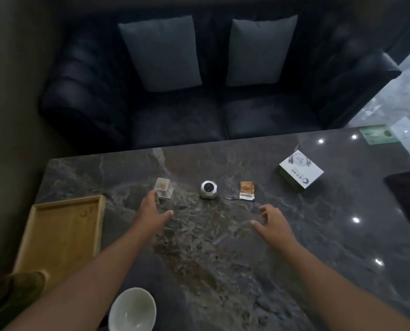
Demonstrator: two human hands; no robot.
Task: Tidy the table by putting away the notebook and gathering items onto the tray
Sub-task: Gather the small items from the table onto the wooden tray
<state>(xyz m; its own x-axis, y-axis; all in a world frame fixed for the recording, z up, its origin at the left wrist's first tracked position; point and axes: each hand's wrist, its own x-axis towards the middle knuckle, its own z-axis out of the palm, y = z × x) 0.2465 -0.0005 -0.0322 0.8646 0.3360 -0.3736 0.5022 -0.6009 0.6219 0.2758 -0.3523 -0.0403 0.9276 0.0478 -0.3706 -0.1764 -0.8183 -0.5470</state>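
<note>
The wooden tray [68, 201] lies at the left edge of the dark marble surface [223, 247], nothing showing on its bare floor. Just right of its far corner stands a small clear box [163, 190], and the left hand [151, 212] reaches to it with fingers straight and thumb spread wide; the fingertips sit at the box's near left side, though whether they touch it cannot be told. Farther right in the same row come a round silver gadget [208, 189] and an orange sachet [247, 190], each apart from its neighbour. The right hand [274, 223] hovers just before the sachet, fingers loosely curled, thumb out, holding nothing. Beyond, toward the far right, a white box [299, 172] rests at an angle, and a flat green sheet [378, 134] lies at the far right corner. A white bowl [132, 309] stands at the near edge, beside the left forearm. Behind the surface is a dark sofa [175, 120] with two grey cushions [162, 52].
</note>
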